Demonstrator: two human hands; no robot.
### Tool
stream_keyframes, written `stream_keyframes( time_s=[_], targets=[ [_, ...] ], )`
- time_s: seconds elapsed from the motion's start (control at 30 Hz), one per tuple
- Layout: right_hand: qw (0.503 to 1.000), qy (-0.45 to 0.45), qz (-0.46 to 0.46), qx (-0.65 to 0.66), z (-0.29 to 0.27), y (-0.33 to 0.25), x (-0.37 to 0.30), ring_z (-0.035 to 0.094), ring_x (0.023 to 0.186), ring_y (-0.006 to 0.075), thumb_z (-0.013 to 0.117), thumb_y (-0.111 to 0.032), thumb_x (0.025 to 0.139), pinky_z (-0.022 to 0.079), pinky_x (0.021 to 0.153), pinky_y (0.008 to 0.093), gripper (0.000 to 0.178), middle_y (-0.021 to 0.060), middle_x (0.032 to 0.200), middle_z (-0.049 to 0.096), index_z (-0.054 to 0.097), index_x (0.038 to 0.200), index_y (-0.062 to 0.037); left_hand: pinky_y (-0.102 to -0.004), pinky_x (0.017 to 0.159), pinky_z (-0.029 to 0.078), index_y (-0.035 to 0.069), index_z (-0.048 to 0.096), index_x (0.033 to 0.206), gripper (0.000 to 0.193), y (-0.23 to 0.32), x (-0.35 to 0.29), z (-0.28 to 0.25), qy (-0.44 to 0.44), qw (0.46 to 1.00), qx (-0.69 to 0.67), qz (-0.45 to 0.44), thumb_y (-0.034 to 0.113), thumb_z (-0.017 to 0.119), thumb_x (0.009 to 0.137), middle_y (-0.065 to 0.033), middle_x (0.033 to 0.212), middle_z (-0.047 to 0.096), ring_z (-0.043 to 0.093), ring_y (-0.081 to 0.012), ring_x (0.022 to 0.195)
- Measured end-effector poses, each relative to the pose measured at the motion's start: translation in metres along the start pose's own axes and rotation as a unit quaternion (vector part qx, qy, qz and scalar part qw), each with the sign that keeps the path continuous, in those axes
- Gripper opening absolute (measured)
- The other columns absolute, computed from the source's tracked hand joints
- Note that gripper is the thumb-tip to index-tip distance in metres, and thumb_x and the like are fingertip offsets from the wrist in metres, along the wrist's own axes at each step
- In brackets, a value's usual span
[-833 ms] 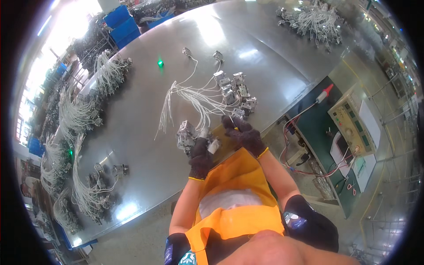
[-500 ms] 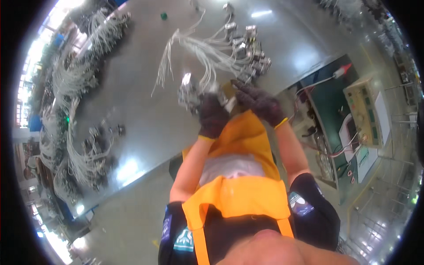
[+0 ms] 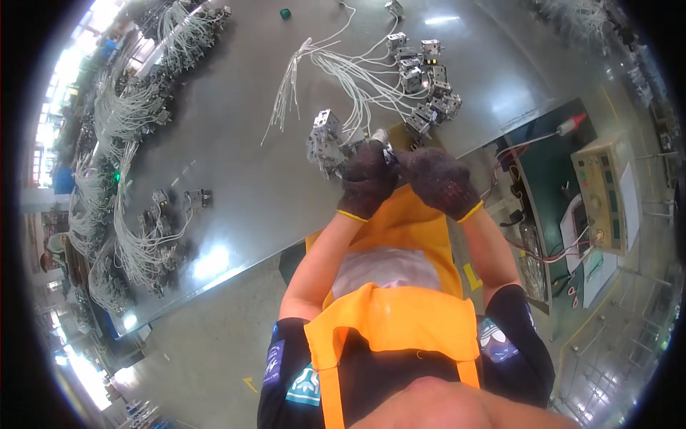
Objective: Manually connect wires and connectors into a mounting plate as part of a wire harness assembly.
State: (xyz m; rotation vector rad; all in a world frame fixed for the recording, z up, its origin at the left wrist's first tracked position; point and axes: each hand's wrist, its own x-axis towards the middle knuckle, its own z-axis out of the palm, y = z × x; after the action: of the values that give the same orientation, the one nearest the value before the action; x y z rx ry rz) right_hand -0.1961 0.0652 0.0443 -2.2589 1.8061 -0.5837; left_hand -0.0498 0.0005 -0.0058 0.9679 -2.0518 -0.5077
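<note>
Both my hands wear dark gloves with yellow cuffs and meet at the near edge of a grey metal table [image 3: 236,164]. My left hand [image 3: 368,179] is closed round a small silver metal part [image 3: 381,136], whose top shows above the fingers. Against it presses my right hand [image 3: 439,180], its fingers bent together; what they pinch is hidden. Just left of my left hand stand several boxy metal parts [image 3: 325,143]. Beyond lies a bundle of white wires [image 3: 350,75], its wires running to a cluster of similar metal parts [image 3: 429,86].
More white-wired bundles [image 3: 128,107] line the table's left side, with loose metal parts [image 3: 193,200] nearby. A small green object [image 3: 285,13] lies at the far side. To the right, a beige instrument box [image 3: 600,193], red-handled scissors [image 3: 572,297] and cables occupy a green surface.
My right hand, with fingers stretched out before, has moved in against my left hand and its fingers have bent. The view has shifted slightly, so the table things appear further right.
</note>
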Motion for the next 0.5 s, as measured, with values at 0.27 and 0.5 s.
stream_keyframes(
  time_s=[0.27,0.5],
  targets=[
    [0.999,-0.04,0.033,0.012,-0.01,-0.008,-0.003,0.065,0.089,0.0349,0.055,-0.013,0.091,0.052,0.079,0.0414,0.03,0.0193,0.093,0.067,0.062,0.118,-0.005,-0.0433,0.081,0.052,0.004,0.053,0.131,0.057,0.003,-0.006,-0.013,-0.081,0.993,0.078,-0.019,0.025,0.075,0.082,-0.021,0.105,0.066,0.065,-0.0371,0.095],
    [0.863,-0.016,0.078,0.498,0.077,-0.026,-0.024,0.066,0.104,0.0198,0.066,-0.009,0.089,0.051,0.09,0.0319,0.047,0.0145,0.115,0.069,0.057,0.134,-0.0057,-0.0334,0.089,0.051,0.004,0.047,0.138,0.058,0.012,0.062,-0.113,0.004,0.995,0.1,0.001,0.023,0.071,0.089,-0.0178,0.115,0.065,0.065,-0.0259,0.104]
  ],
)
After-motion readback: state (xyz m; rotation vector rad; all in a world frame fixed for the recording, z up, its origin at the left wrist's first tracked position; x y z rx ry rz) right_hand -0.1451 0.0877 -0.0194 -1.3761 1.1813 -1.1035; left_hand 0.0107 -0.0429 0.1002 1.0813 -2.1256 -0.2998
